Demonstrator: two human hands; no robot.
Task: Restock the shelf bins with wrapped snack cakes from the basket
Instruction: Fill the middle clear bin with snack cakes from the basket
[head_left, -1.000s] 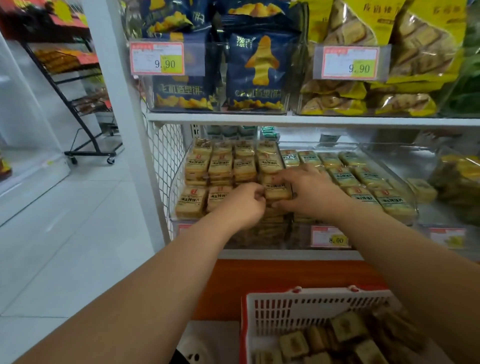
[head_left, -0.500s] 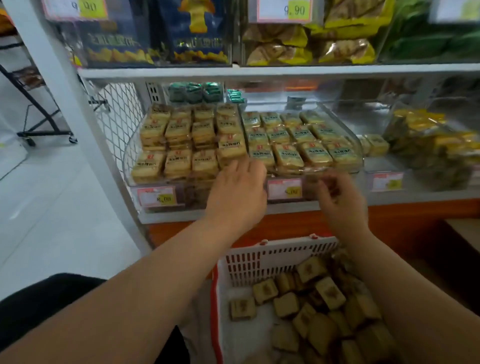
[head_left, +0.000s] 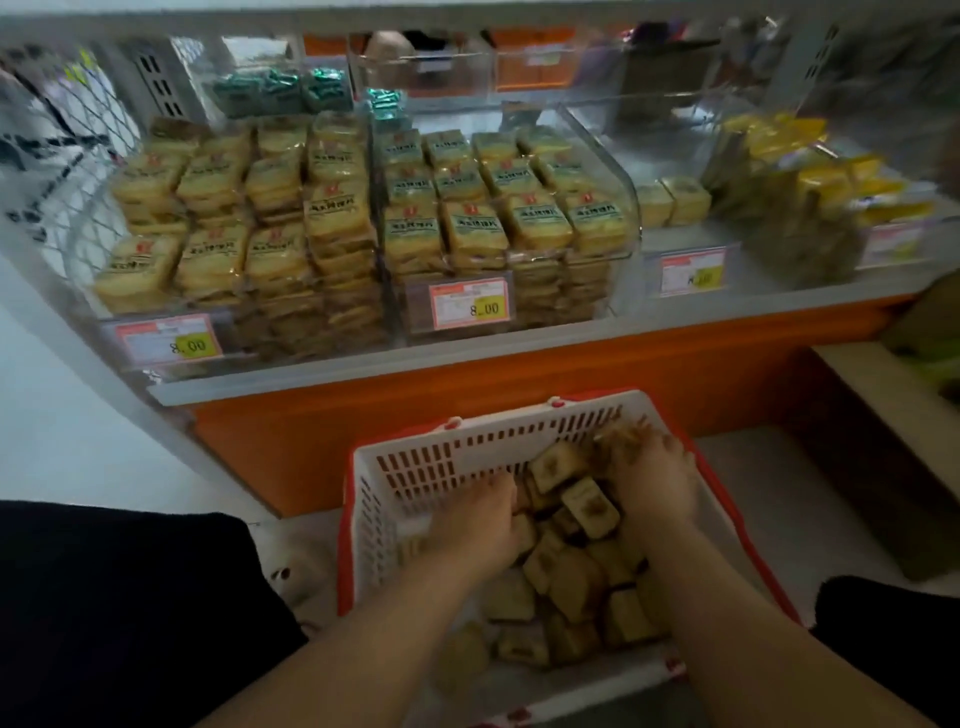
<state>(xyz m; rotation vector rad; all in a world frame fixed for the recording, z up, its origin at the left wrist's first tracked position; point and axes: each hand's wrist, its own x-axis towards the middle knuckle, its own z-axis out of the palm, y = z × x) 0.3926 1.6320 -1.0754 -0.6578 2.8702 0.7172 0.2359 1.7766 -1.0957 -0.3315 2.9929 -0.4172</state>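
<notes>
A white and red basket (head_left: 415, 467) stands on the floor below the shelf, holding several wrapped snack cakes (head_left: 589, 506). Both my hands are down inside it. My left hand (head_left: 480, 519) lies palm down on the cakes at the pile's left side, fingertips hidden among them. My right hand (head_left: 649, 478) is at the far right of the pile, fingers curled around cakes there; the image is blurred. Above, two clear shelf bins hold stacked cakes: the left bin (head_left: 88, 249) and the right bin (head_left: 623, 171).
Price tags reading 8.00 (head_left: 171, 343) (head_left: 470, 306) hang on the bin fronts. A third bin (head_left: 670, 200) holds two cakes, with yellow packs (head_left: 810, 192) further right. The orange shelf base (head_left: 519, 379) is behind the basket. My dark-clothed knees (head_left: 130, 597) flank it.
Both hands left the shelf bins and dropped into the basket. The camera tilted down, so the upper shelf has gone out of view.
</notes>
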